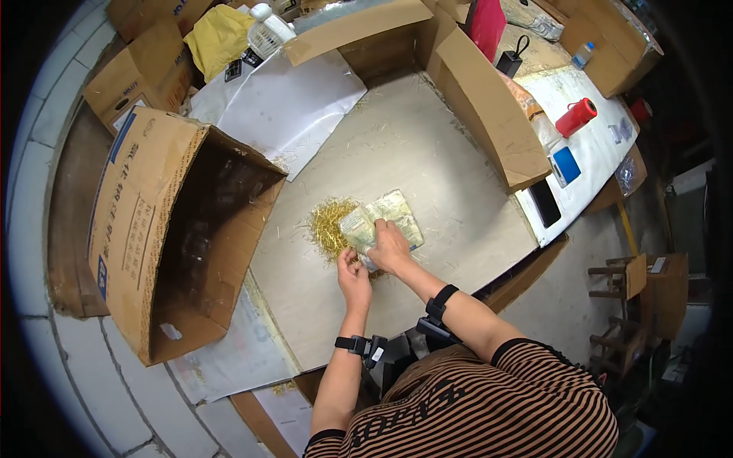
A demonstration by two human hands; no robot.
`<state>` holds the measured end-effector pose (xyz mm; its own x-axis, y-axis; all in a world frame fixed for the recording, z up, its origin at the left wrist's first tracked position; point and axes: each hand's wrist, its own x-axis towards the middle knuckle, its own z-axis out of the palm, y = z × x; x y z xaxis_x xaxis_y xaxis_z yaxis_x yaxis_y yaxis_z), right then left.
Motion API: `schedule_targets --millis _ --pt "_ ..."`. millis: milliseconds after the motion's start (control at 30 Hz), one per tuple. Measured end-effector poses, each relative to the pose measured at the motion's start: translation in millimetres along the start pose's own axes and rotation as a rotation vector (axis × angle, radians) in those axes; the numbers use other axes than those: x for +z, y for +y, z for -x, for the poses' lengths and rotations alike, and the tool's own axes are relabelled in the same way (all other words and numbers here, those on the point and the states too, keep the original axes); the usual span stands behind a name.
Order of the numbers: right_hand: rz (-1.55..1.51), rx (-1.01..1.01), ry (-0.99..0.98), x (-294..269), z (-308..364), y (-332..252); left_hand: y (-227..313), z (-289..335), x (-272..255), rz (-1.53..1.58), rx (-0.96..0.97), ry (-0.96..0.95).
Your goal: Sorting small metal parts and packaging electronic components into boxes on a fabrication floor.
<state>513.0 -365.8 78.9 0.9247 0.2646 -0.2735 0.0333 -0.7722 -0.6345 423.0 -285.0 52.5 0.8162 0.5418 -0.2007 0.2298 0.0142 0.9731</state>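
A flat, pale green and yellow printed packet [397, 210] lies on the light board in front of me, its left part creased. My right hand [390, 248] presses on it from the near side, fingers closed on its lower edge. Beside the packet's lower left corner is my left hand [352, 275], its fingers curled in a pinch; what they hold, if anything, is too small to make out. A loose heap of thin gold shreds [328, 229] touches the packet's left side and reaches close to my left fingertips.
At the left a big cardboard box [145, 229] lies on its side, mouth toward the board [450, 168]. Cardboard walls [489, 114] edge the far right. On the white right-hand surface are a red bottle [576, 117], a blue-faced device [566, 166] and a black phone [544, 204].
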Motion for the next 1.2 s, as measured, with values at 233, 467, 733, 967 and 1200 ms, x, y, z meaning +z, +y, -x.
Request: schedule_targets --millis 233,467,733,967,1200 --pt "-0.322 0.062 0.015 14.1 -23.4 25.5 40.7 23.4 -28.2 0.147 -0.105 -0.022" --pt "-1.097 0.046 -0.207 -64.8 -25.0 -20.7 -53.6 51.1 -178.2 -0.546 0.041 0.581" --pt "-0.997 -0.045 0.015 -63.3 -65.0 3.8 -78.9 62.8 -194.3 -1.108 -0.115 0.660" --pt "-0.934 -0.057 0.045 -58.4 -64.8 -16.1 -73.8 66.9 -199.0 -1.062 -0.166 0.664" --pt "-0.949 -0.216 -0.085 -43.9 -45.8 -71.4 -73.2 65.2 -198.8 -1.029 -0.191 0.682"
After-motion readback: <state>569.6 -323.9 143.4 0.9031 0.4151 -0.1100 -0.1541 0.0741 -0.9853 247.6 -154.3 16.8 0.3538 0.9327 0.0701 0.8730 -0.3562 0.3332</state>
